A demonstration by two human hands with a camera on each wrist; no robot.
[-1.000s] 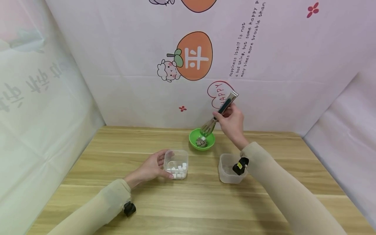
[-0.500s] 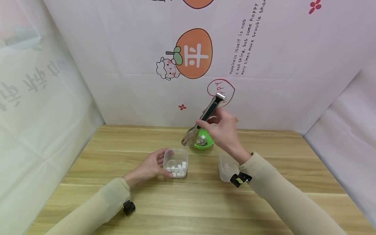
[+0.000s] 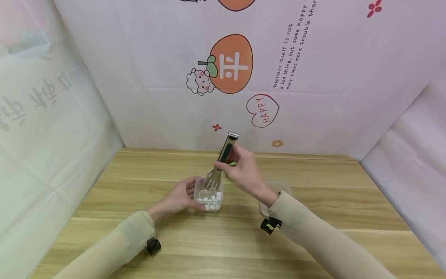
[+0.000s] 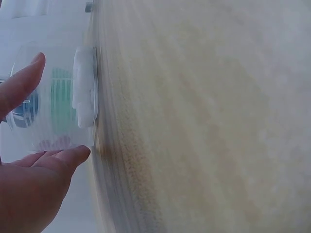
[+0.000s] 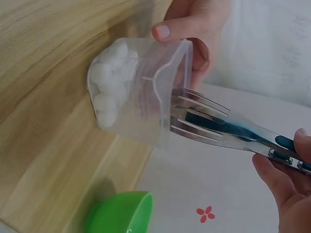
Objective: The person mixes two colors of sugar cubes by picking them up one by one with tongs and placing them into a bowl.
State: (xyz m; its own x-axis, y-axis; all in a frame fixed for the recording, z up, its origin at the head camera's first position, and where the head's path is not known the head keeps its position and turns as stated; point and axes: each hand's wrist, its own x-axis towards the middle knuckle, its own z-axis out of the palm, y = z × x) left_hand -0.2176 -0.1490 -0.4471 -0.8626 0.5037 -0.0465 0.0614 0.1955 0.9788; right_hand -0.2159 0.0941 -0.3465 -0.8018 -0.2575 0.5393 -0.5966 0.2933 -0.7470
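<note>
My left hand (image 3: 175, 199) holds a clear plastic container (image 5: 146, 111), the thumb on its near side and the fingers round its far side. Several white cubes (image 3: 212, 200) lie on the container's floor. Above it, my right hand (image 3: 245, 172) grips metal tongs (image 3: 227, 152) with dark green handle inlays. The tongs point down and their slotted tips (image 5: 194, 128) are at the container's mouth, just inside the rim in the right wrist view. I see nothing between the tips. A green bowl (image 5: 119, 213) stands behind, mostly hidden by my right hand in the head view.
A second clear container (image 3: 283, 188) stands to the right, partly covered by my right wrist. The wooden table (image 3: 209, 248) meets a printed white cloth backdrop (image 3: 163, 116) at the back, with white cloth on both sides.
My right hand has carried the tongs from over the green bowl leftward and down to the container of white cubes. My left hand has stayed on the container.
</note>
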